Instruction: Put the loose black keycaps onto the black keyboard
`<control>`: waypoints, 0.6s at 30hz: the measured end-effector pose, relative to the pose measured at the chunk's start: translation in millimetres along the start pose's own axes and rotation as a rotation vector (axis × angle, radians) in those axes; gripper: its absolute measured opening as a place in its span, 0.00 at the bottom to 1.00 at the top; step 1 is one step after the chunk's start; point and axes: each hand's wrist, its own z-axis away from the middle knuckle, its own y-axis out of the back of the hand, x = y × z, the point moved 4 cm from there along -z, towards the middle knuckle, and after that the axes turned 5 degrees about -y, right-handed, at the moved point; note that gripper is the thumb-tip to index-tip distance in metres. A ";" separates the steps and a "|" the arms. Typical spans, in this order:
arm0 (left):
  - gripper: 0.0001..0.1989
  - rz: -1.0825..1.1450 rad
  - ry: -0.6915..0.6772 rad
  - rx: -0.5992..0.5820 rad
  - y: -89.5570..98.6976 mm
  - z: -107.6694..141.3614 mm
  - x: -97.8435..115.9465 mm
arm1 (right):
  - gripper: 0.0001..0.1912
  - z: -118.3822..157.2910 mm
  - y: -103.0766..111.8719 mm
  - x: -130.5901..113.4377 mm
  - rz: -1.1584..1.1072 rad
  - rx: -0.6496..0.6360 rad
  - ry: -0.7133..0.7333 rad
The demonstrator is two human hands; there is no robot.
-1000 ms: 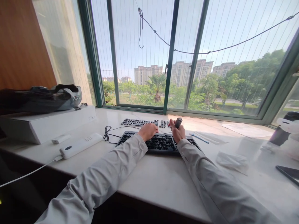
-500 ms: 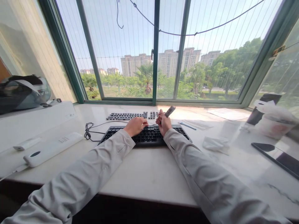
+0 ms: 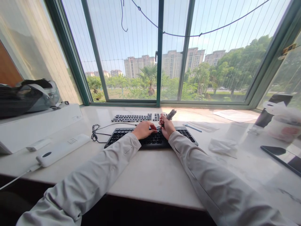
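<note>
A black keyboard [image 3: 155, 143] lies on the white counter. My left hand [image 3: 144, 129] is over its middle, thumb and index finger curved toward each other near the keys; whether anything sits between the fingertips is too small to tell. My right hand [image 3: 167, 127] is closed around a dark brush-like tool [image 3: 172, 114], whose bristled end points up and to the right. Behind the keyboard, rows of loose black keycaps [image 3: 131, 118] are laid out in keyboard order, and some of them are partly hidden by my right hand.
A coiled black cable [image 3: 95, 133] lies left of the keyboard. A white power strip [image 3: 63, 150] is further left. On the right are a blue pen-like stick [image 3: 193, 127], a crumpled plastic bag [image 3: 223, 147], a phone [image 3: 282, 158] and a paper sheet [image 3: 235, 115].
The view has shifted, so the scene sits slightly further right. My left hand has moved closer to my right hand, its thumb and index finger now more clearly apart. The tool stays in my right hand.
</note>
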 end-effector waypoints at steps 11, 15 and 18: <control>0.13 -0.124 -0.021 -0.025 -3.6 -0.3 4.1 | 0.16 -0.4 -3.4 -1.0 0.007 0.052 -0.069; 0.12 -0.141 -0.018 -0.046 -4.4 -0.8 5.1 | 0.16 -2.9 -2.3 2.0 0.040 0.030 -0.039; 0.12 -0.135 -0.021 -0.046 -4.5 -1.2 4.8 | 0.15 -6.8 1.3 3.6 0.085 0.015 -0.028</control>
